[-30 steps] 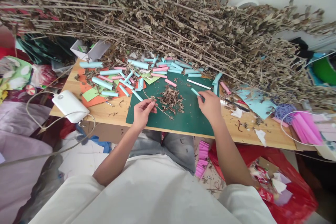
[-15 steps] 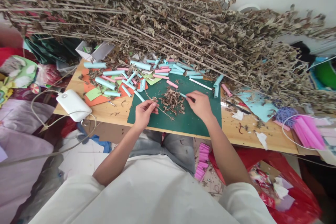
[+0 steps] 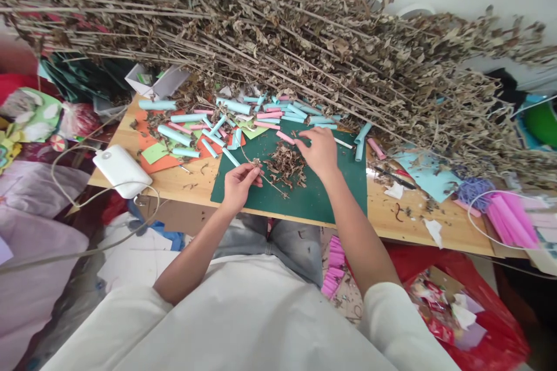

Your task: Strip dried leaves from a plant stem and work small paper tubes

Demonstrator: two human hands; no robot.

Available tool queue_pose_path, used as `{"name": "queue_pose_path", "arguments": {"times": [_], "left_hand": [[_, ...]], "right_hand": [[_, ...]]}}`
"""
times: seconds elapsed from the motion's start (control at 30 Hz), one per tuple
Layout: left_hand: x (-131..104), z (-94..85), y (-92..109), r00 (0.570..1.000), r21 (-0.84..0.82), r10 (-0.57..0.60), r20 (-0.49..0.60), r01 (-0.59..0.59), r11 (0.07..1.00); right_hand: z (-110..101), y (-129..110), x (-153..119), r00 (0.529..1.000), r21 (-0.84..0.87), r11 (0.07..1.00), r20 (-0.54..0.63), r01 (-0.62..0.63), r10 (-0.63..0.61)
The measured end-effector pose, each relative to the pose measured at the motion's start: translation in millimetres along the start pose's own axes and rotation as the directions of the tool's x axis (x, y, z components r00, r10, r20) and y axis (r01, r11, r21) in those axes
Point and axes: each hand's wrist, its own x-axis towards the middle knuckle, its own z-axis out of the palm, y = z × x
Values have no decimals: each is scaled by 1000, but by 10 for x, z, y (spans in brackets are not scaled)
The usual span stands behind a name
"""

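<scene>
My left hand (image 3: 239,185) is closed in a pinch on a thin dried stem (image 3: 274,186), which slants out past the fingers over the green mat (image 3: 317,203). A heap of crumbled dry leaves (image 3: 286,166) lies on the mat between my hands. My right hand (image 3: 319,152) hovers above the mat beyond the heap, thumb and forefinger apart. Its fingertips are at the right end of a short pink paper tube (image 3: 285,137); whether they touch it I cannot tell. A white stick (image 3: 343,143) sticks out to the right from behind that hand.
Blue paper tubes (image 3: 174,136) and pink ones lie scattered along the back of the wooden table (image 3: 452,226). Large bundles of dried stalks (image 3: 278,40) hang over the rear. A white power bank (image 3: 122,171) with a cable sits left. A red bag (image 3: 491,313) stands below right.
My right hand has moved away from me and slightly left, from the heap's right side to the pink tube. The small blue tube at its fingertips no longer shows. My left hand stays put.
</scene>
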Motion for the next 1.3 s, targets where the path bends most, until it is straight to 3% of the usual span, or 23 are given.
{"name": "queue_pose_path", "arguments": {"times": [0.17, 0.37, 0.5, 0.73, 0.8, 0.93, 1.1, 1.2, 1.3], "left_hand": [[0, -4, 0, 1000, -1, -15, -2, 15, 1000], [4, -3, -8, 1000, -11, -14, -3, 14, 1000], [4, -8, -17, 1000, -12, -5, -5, 5, 1000], [6, -15, -29, 1000, -2, -4, 6, 4, 1000], [8, -8, -25, 1000, -6, -4, 2, 4, 1000], [5, 4, -5, 1000, 3, -2, -5, 2, 1000], [0, 1, 7, 1000, 6, -9, 2, 9, 1000], [0, 5, 8, 1000, -3, -19, -11, 19, 1000], [-1, 11, 15, 999, -8, -25, -20, 25, 1000]], "right_hand": [[98, -239, 221, 988, -111, 994, 155, -6, 23], [-28, -15, 292, 998, -124, 991, 31, -53, 57], [8, 72, 407, 991, -192, 979, 100, -70, 90], [-38, -32, 148, 958, -67, 986, 256, 153, -131], [-71, 3, 121, 962, -15, 989, 238, 144, -137], [-24, 71, 205, 993, -90, 996, 115, 15, -4], [80, 6, 209, 985, -36, 998, 167, 57, -50], [1, 80, 164, 993, 50, 999, 119, 12, -18], [-173, 298, 108, 991, 19, 990, 14, -136, 136]]}}
